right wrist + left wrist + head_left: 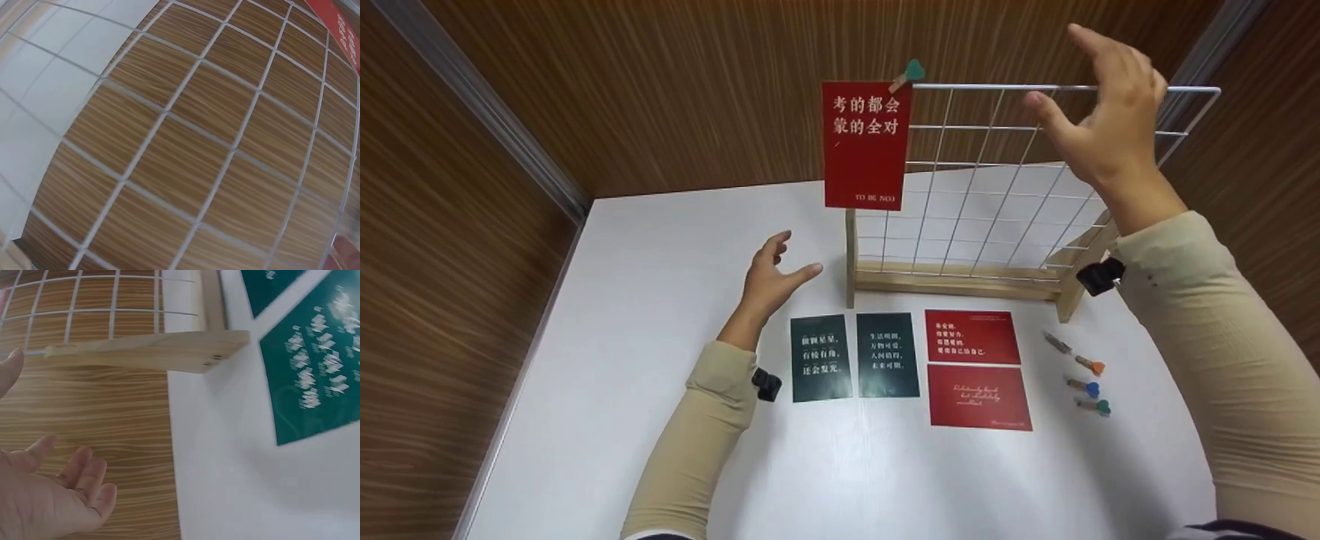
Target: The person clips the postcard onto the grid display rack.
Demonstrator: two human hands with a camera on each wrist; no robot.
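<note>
My right hand (1121,120) is raised by the top right of a white wire grid (975,127), thumb and fingers spread apart with nothing between them. Only its fingertips show at the lower right corner of the right wrist view. Left of the grid's wooden stand (960,283), my left hand (769,281) hovers with fingers loosely bent and holds nothing. A red card (864,161) with white writing hangs at the grid's top left corner. Its upper right corner is pinched by a wooden clothespin with a green heart (913,70).
Two dark green cards (819,379) (888,379) and two red cards (971,352) (979,412) lie on the white table (660,247) before the stand. Several small heart clothespins (1084,387) lie to their right. Wood-grain walls (697,97) enclose the table.
</note>
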